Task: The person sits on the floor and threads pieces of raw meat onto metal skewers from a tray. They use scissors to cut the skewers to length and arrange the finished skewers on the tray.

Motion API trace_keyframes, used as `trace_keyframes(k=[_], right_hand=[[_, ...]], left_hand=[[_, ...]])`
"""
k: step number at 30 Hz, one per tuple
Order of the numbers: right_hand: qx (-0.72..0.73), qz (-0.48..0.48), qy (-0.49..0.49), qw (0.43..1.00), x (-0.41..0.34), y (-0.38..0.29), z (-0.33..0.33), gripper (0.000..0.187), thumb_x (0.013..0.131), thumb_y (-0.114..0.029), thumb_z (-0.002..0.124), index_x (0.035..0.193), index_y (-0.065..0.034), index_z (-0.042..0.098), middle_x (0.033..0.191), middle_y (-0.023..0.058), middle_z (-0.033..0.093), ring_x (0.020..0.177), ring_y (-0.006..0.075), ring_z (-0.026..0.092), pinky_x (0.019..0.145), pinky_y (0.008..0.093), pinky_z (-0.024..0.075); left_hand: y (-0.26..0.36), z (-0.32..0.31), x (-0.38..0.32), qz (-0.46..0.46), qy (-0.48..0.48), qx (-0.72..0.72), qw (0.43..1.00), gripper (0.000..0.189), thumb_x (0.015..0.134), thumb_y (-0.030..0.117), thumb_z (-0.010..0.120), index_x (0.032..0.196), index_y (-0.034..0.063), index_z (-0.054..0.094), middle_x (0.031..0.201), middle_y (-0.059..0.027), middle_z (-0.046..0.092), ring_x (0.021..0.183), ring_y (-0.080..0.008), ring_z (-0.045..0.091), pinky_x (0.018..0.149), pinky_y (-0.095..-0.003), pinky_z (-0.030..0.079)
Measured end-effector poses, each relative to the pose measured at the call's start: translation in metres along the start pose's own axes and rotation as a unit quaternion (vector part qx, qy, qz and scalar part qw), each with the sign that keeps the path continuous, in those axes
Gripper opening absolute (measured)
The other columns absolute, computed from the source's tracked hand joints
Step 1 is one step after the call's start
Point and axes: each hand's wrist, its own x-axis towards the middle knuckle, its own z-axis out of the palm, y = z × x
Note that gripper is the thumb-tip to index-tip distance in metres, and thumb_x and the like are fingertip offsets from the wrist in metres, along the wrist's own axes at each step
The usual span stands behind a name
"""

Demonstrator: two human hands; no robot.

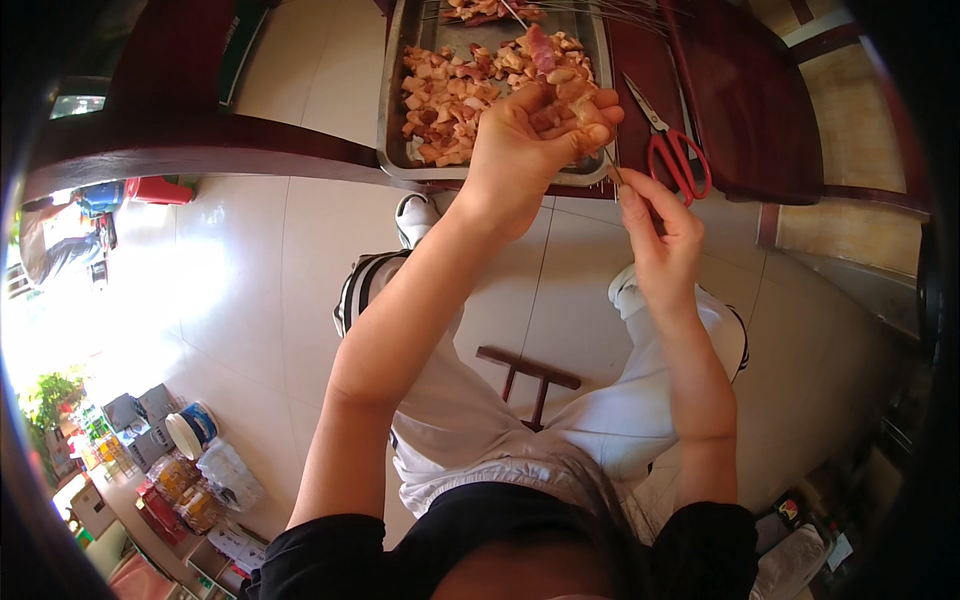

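My left hand [517, 142] is closed around pieces of raw meat [543, 51] threaded on a thin skewer [514, 10]. Past the fingers, the skewer's far end sticks out over a metal tray [420, 173]. Between thumb and forefinger, my right hand [664, 225] pinches the near end of the same skewer, just off the tray's front right corner. Loose chunks of diced raw meat [448, 94] lie in the tray under and left of my left hand. More meat [491, 10], apparently on skewers, rests at the tray's far end.
Red-handled scissors [681, 161] lie right of the tray on the dark red wooden surface. Several bare skewers [630, 9] extend across the tray's far right corner. A wooden chair seat [750, 105] stands further right. A white bucket [192, 429] and packaged goods are on the floor at lower left.
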Motion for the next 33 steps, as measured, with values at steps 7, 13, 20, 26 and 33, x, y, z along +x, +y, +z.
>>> trace_keyframes(k=[7,13,20,26,33], right_hand=[[-0.267,-0.197,0.019,0.943,0.052,0.005,-0.002,0.016,0.089,-0.003,0.059,0.103,-0.0002,0.066,0.088,0.0130,0.068,0.074,0.0217,0.066,0.065,0.0298,0.0494],[-0.458,-0.388,0.000,0.800,0.222,0.027,0.016,0.014,0.085,-0.015,0.061,0.096,-0.0102,0.067,0.083,0.0063,0.063,0.078,0.0285,0.061,0.066,0.0385,0.0478],[-0.434,-0.400,0.097,0.801,0.241,0.029,0.023,0.010,0.086,-0.014,0.062,0.092,-0.0080,0.067,0.086,0.0077,0.062,0.081,0.0261,0.060,0.069,0.0374,0.0478],[-0.432,-0.014,0.000,0.902,0.095,0.045,-0.017,0.019,0.084,-0.023,0.065,0.088,-0.0045,0.065,0.072,0.0123,0.065,0.066,0.0276,0.065,0.059,0.0379,0.0493],[-0.240,0.208,-0.109,0.942,0.095,0.067,-0.012,0.016,0.079,-0.010,0.059,0.074,0.0053,0.061,0.058,0.0117,0.062,0.041,0.0174,0.057,0.043,0.0317,0.0447]], left_hand=[[0.014,-0.025,-0.004,-0.056,-0.043,0.075,0.995,0.061,0.083,0.004,0.068,0.133,-0.0085,0.035,0.130,-0.0165,0.052,0.116,-0.0194,0.054,0.095,-0.0296,0.046],[0.013,-0.046,0.005,-0.076,0.111,0.031,0.990,0.055,0.084,-0.001,0.055,0.134,-0.0079,0.033,0.129,-0.0150,0.053,0.094,-0.0128,0.058,0.076,-0.0254,0.047],[0.023,-0.053,0.011,-0.051,0.159,0.010,0.986,0.041,0.088,-0.005,0.047,0.129,-0.0034,0.039,0.126,-0.0147,0.052,0.091,-0.0132,0.058,0.078,-0.0264,0.049],[0.041,-0.052,0.007,-0.016,0.190,-0.003,0.982,0.029,0.092,-0.002,0.044,0.121,-0.0008,0.044,0.121,-0.0155,0.055,0.099,-0.0205,0.060,0.090,-0.0328,0.050],[0.030,-0.054,0.015,-0.019,0.179,0.002,0.984,0.028,0.094,0.001,0.045,0.122,-0.0016,0.046,0.121,-0.0193,0.057,0.105,-0.0257,0.059,0.093,-0.0369,0.049]])
